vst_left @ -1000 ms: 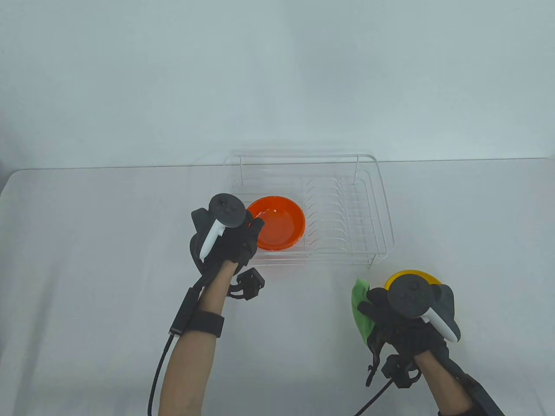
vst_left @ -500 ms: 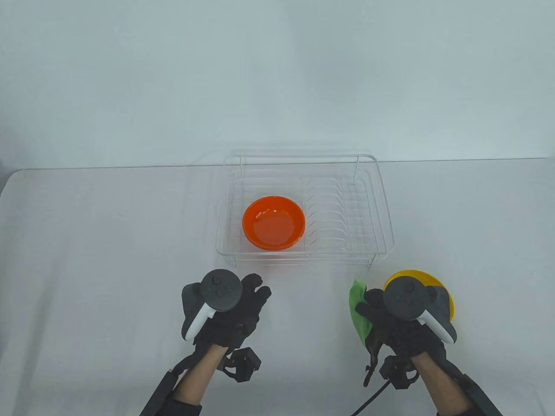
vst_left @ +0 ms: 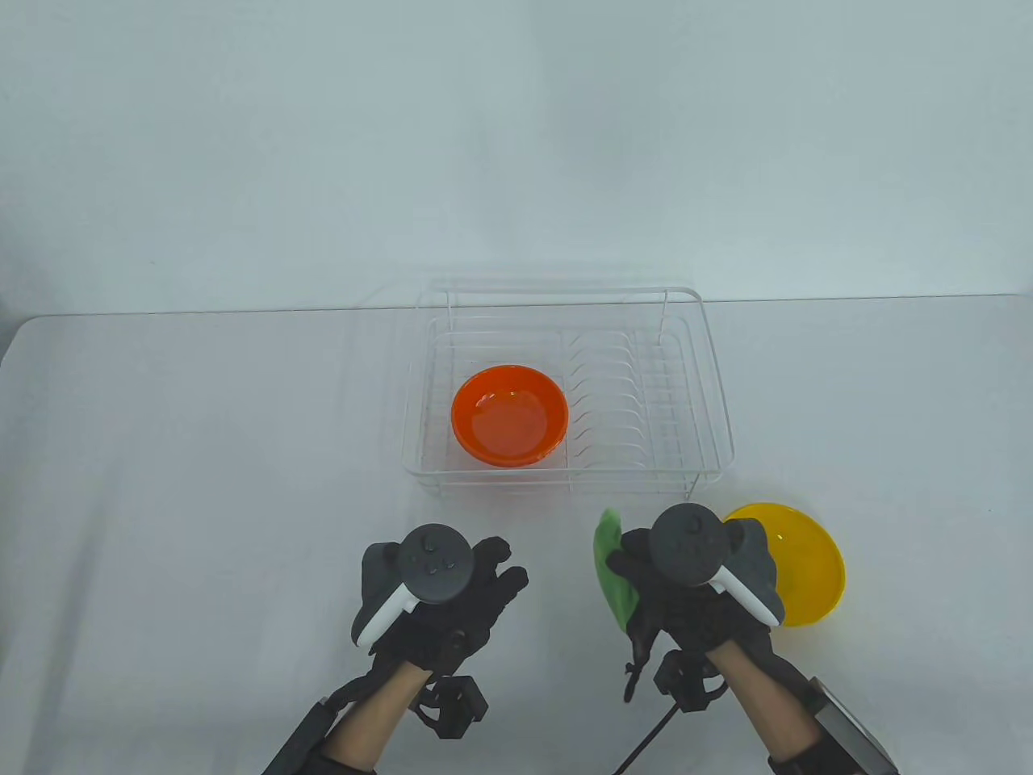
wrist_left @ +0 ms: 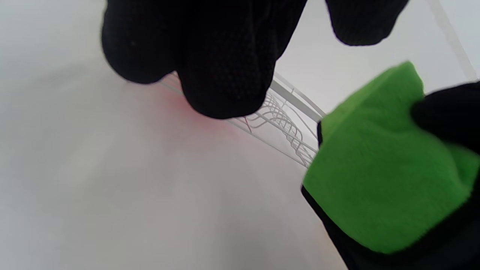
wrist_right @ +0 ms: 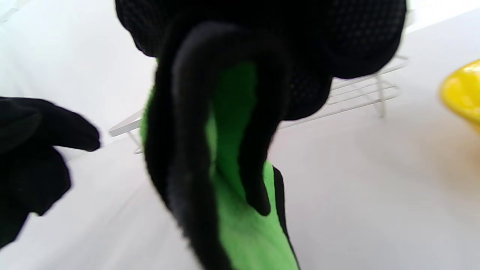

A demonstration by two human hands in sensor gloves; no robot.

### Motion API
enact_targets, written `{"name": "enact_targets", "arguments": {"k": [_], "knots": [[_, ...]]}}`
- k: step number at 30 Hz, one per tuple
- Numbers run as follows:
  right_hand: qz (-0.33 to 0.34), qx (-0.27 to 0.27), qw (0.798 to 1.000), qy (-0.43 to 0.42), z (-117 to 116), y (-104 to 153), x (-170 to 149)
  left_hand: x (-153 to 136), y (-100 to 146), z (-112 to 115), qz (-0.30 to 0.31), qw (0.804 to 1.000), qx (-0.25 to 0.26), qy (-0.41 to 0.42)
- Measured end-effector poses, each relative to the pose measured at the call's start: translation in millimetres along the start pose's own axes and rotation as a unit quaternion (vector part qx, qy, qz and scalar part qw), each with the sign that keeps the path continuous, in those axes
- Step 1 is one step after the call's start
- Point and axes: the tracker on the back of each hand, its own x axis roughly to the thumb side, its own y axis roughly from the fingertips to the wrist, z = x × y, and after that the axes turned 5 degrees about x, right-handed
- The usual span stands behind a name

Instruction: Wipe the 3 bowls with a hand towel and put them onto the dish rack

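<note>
White wire dish rack [vst_left: 694,387] stands at the table's centre, with a glossy orange plastic bowl [vst_left: 510,415] in its left part. At 5 o'clock from the rack, a yellow plastic bowl [vst_left: 799,565] lies on the table, apart from the rack. The right hand [vst_left: 694,589], just at 9 o'clock of it, clenches a folded green hand towel [vst_left: 615,569]. The left hand [vst_left: 452,597] hovers with relaxed fingers, holding nothing.

bowls: 2 (orange [vst_left: 510,415], yellow [vst_left: 799,563]) | towel [vst_left: 615,569]: 1 | rack [vst_left: 710,420]: 1 | hands: 2 (left [vst_left: 440,593], right [vst_left: 694,593])
</note>
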Motion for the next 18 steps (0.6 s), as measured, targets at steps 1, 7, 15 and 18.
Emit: {"name": "enact_targets", "arguments": {"k": [1,7,15,18], "knots": [[0.01,0.0,1.0,-0.001,-2.2,-2.5,8.8,0.7,-0.4,1.7,0.005,1.0,-0.008,0.0],[0.067,0.02,0.997,-0.031,-12.2,-7.6,38.3,-0.4,-3.3,9.6,0.018,0.998,-0.051,0.029],[0.105,0.046,0.989,-0.093,-28.2,-6.5,42.8,-0.1,-5.7,15.2,0.022,0.991,-0.048,0.122],[0.104,0.036,0.989,-0.104,-29.9,-4.9,39.2,5.2,-4.0,14.1,0.019,0.994,-0.021,0.102]]}}
